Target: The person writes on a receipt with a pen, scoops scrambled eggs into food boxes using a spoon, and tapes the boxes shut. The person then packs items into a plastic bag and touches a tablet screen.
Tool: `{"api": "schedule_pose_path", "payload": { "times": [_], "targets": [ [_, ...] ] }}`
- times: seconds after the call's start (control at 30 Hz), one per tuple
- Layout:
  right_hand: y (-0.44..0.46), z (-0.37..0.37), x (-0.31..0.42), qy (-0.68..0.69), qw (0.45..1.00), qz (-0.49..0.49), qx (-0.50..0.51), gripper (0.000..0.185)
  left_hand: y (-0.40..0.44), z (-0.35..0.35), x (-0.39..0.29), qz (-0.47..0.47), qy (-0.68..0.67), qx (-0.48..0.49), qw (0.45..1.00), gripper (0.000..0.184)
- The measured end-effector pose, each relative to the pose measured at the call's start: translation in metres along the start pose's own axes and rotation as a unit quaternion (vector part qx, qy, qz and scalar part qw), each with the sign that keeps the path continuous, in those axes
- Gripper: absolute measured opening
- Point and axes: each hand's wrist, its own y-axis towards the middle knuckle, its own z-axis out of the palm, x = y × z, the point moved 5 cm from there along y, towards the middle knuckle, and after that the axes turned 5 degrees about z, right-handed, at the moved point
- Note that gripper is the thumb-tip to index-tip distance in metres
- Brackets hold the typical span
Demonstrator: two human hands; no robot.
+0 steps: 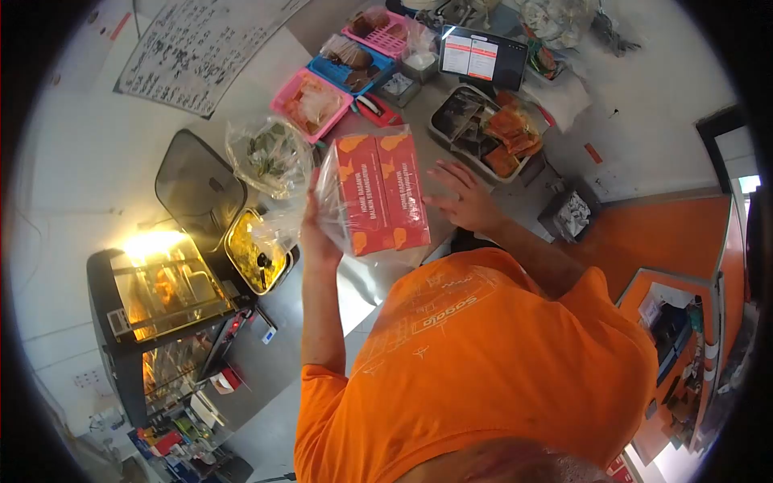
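Two red food boxes with orange patterns and white lettering sit side by side inside a clear plastic bag. My left hand grips the bagged boxes along their left side, its fingers partly hidden by the plastic. On the other side, my right hand has its fingers spread, with the fingertips close to the boxes' right edge. Whether they touch the plastic I cannot tell.
Beyond the boxes stand pink and blue baskets of food. A tablet stands behind a metal tray with packets. To the left are a bag of greens, a yellow food tray and a lit warming cabinet.
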Motion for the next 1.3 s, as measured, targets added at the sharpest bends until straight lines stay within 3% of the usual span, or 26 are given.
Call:
{"api": "schedule_pose_path", "payload": {
  "times": [0.1,0.13,0.23,0.27,0.33,0.37,0.4,0.43,0.47,0.57,0.63,0.7,0.73,0.83,0.87,0.9,0.93,1.0,1.03,1.1,1.23,1.3],
  "targets": [
    [0.004,-0.002,-0.031,0.061,0.990,-0.026,-0.122,0.074,0.012,0.054,-0.009,-0.037,0.033,-0.009,0.999,0.051],
    [0.011,-0.003,-0.041,0.093,0.980,-0.034,-0.172,0.081,0.018,0.049,0.002,-0.091,0.001,-0.053,0.994,0.045],
    [0.046,-0.013,-0.070,0.192,0.958,-0.054,-0.205,0.095,0.034,0.054,0.016,-0.106,0.082,-0.129,0.983,0.044],
    [0.062,-0.020,-0.076,0.221,0.949,-0.061,-0.217,0.099,0.040,0.059,0.010,-0.055,0.171,-0.147,0.973,0.042],
    [0.092,-0.026,-0.088,0.403,0.906,0.003,-0.128,0.094,0.051,0.074,-0.005,0.052,0.339,-0.176,0.923,0.039],
    [0.099,-0.024,-0.091,0.489,0.868,0.034,-0.080,0.092,0.056,0.083,-0.019,0.168,0.538,-0.100,0.820,0.038],
    [0.087,0.007,-0.093,0.586,0.801,0.117,0.001,0.087,0.056,0.086,-0.029,0.272,0.699,-0.017,0.661,0.037],
    [0.060,0.054,-0.089,0.668,0.713,0.197,0.082,0.081,0.054,0.087,-0.025,0.355,0.812,0.069,0.457,0.036],
    [0.047,0.070,-0.085,0.726,0.628,0.239,0.149,0.076,0.057,0.071,-0.027,0.335,0.798,-0.014,0.502,0.029],
    [0.016,0.082,-0.076,0.817,0.383,0.321,0.287,0.060,0.044,0.162,-0.047,0.264,0.812,0.114,0.508,0.027],
    [0.003,0.078,-0.072,0.842,0.218,0.339,0.359,0.052,0.037,0.100,-0.029,0.331,0.805,0.128,0.476,0.022],
    [0.010,0.095,-0.083,0.805,0.234,0.366,0.405,0.042,0.013,0.076,-0.016,0.233,0.799,0.005,0.554,0.010],
    [0.019,0.119,-0.103,0.757,0.333,0.383,0.411,0.035,0.005,0.065,-0.005,0.276,0.743,-0.078,0.604,0.009],
    [0.049,0.216,-0.187,0.567,0.601,0.405,0.392,0.020,-0.021,-0.011,0.041,0.219,0.628,-0.290,0.688,0.028],
    [0.056,0.258,-0.236,0.467,0.760,0.354,0.283,0.015,-0.031,-0.040,0.061,0.190,0.584,-0.356,0.704,0.035],
    [0.081,0.254,-0.264,0.531,0.701,0.432,0.200,0.015,-0.042,-0.067,0.084,0.154,0.545,-0.407,0.717,0.042],
    [0.114,0.238,-0.294,0.259,0.903,0.325,0.114,0.016,-0.053,-0.088,0.105,0.120,0.508,-0.450,0.725,0.049],
    [0.147,0.259,-0.333,0.163,0.907,0.322,0.215,0.020,-0.063,-0.119,0.149,0.071,0.444,-0.511,0.733,0.063],
    [0.155,0.277,-0.343,0.122,0.916,0.292,0.245,0.018,-0.062,-0.134,0.169,0.106,0.414,-0.531,0.731,0.061],
    [0.162,0.314,-0.354,0.036,0.924,0.233,0.300,0.014,-0.050,-0.107,0.185,0.080,0.355,-0.540,0.759,0.052],
    [0.153,0.334,-0.356,-0.032,0.913,0.265,0.310,0.017,-0.039,-0.099,0.196,-0.063,0.249,-0.526,0.811,0.052],
    [0.152,0.330,-0.353,-0.025,0.920,0.298,0.254,0.014,-0.041,-0.099,0.199,-0.138,0.190,-0.520,0.821,0.057]
  ]
}}
